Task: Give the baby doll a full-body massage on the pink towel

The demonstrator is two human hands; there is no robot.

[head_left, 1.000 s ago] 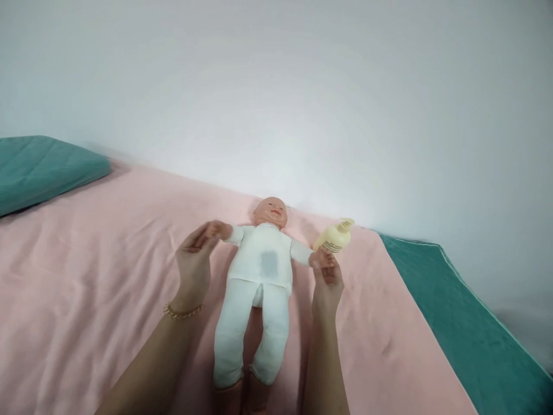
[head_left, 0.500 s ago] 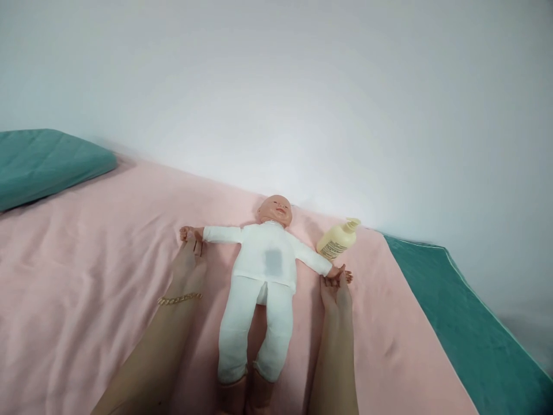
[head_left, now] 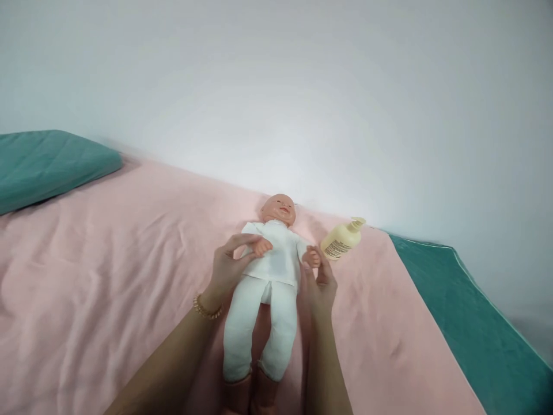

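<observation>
A baby doll [head_left: 280, 248] in a white top and white trousers lies on its back on the pink sheet [head_left: 142, 230], head toward the wall. With a bracelet at its wrist, my left hand [head_left: 228, 265] is closed on the doll's arm on the left, just behind its small hand, which rests over the chest. My right hand [head_left: 320, 282] pinches the doll's other hand beside its body. A pale yellow pump bottle [head_left: 342, 239] lies tilted on the sheet, just beyond my right hand.
A folded green cloth or cushion [head_left: 56, 167] sits at the far left. Green fabric [head_left: 466, 311] shows past the sheet's edge on the right. A plain white wall [head_left: 276, 98] rises behind the bed.
Both my hands have moved inward and brought the doll's arms in from stretched out wide. Its left-side hand now lies over the chest, the other close to the body.
</observation>
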